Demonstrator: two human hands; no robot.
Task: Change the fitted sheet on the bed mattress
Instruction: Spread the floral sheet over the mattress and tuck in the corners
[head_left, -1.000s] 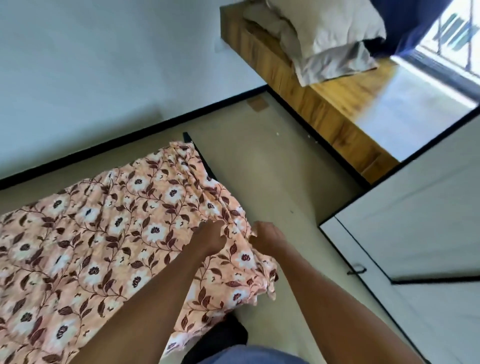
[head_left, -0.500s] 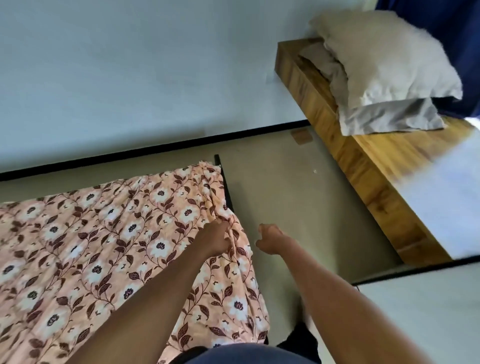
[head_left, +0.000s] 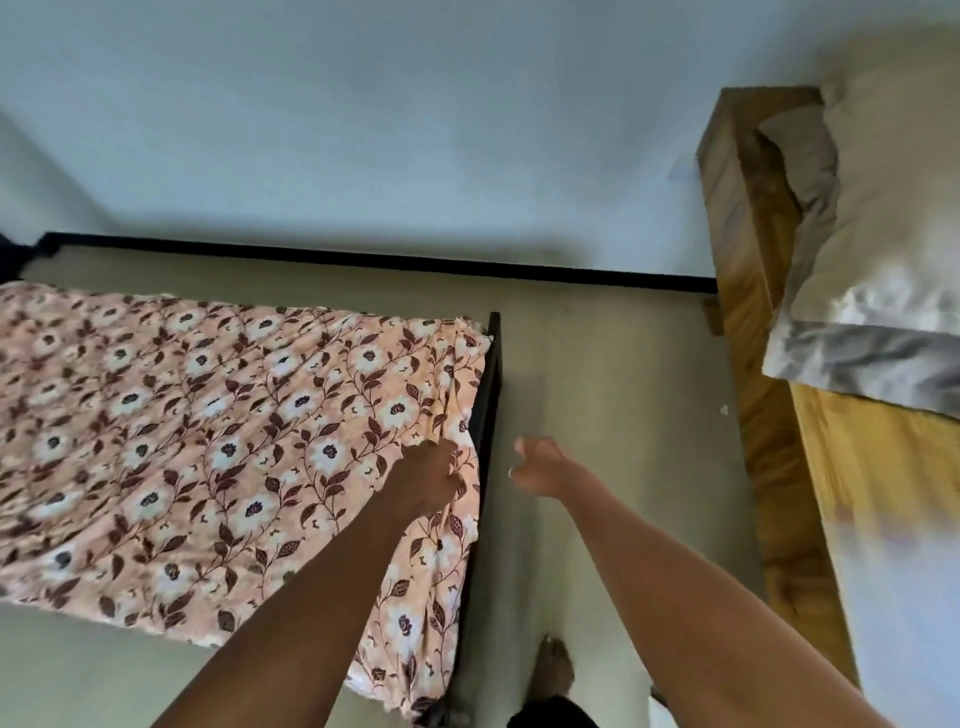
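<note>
A peach floral sheet (head_left: 208, 441) lies spread and wrinkled over the low mattress, whose black edge (head_left: 483, 415) shows along its right side. My left hand (head_left: 428, 475) rests on the sheet near that right edge, fingers curled into the cloth. My right hand (head_left: 537, 465) hovers over the bare floor just right of the mattress, loosely curled and holding nothing. The sheet's near corner hangs over the mattress end by my bare foot (head_left: 553, 670).
A wooden platform (head_left: 748, 312) runs along the right with grey pillows (head_left: 883, 234) stacked on it. The beige floor (head_left: 613, 389) lies between mattress and platform. A pale wall with a black skirting (head_left: 363, 260) stands behind.
The view has swung left and up. My right hand has let go of the sheet's edge and moved off to the right over the floor. My left hand stays on the sheet.
</note>
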